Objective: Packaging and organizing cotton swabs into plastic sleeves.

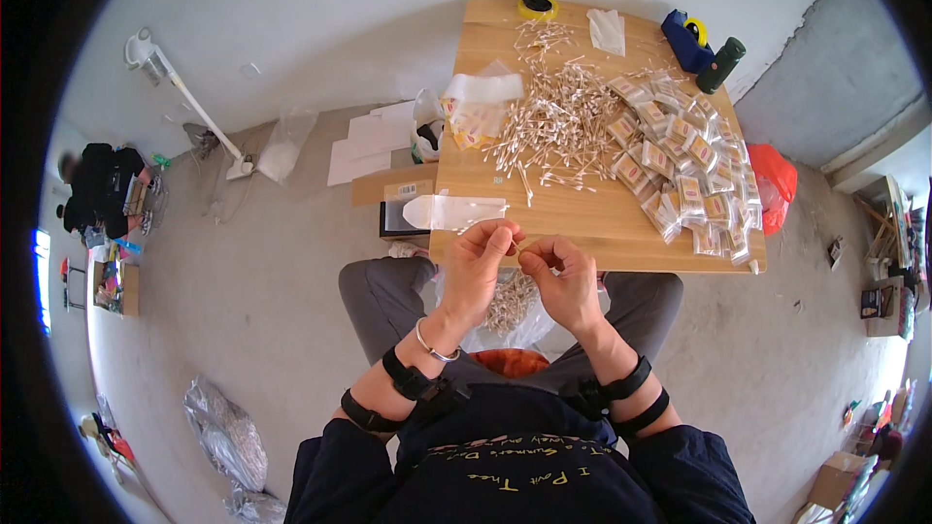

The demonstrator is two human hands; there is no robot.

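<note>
A: From the head view, what are the two hands doing?

B: The left hand (476,267) and the right hand (563,277) are raised together just in front of the near edge of the wooden tabletop (582,218), above the person's lap. The left hand's fingers are curled and pressed onto a small clear plastic sleeve (456,211) that reaches from the fingertips out over the tabletop's edge. The right hand's thumb and forefinger pinch a thin stick, most likely a cotton swab (521,252), whose tip points toward the left hand.

A: How does that swab look?

B: Very thin and pale; it is too small to make out more.

A: How many of each thing are there?

B: One swab between the fingers, one sleeve. On the tabletop there is one big loose heap of swabs (558,121), too many to count, and a spread of filled packets (684,160) along the right side, several dozen at least, overlapping. One stack of empty clear bags (482,87) lies left of the heap. At the far edge: one yellow tape roll (536,8), one blue tape dispenser (687,39), one dark green cylinder (720,64).

A: Anything below the hands?

B: One clear bag of swabs (510,306) sits in the lap between the knees. Each wrist carries two black straps, and the left wrist one silver bangle (434,344).
</note>
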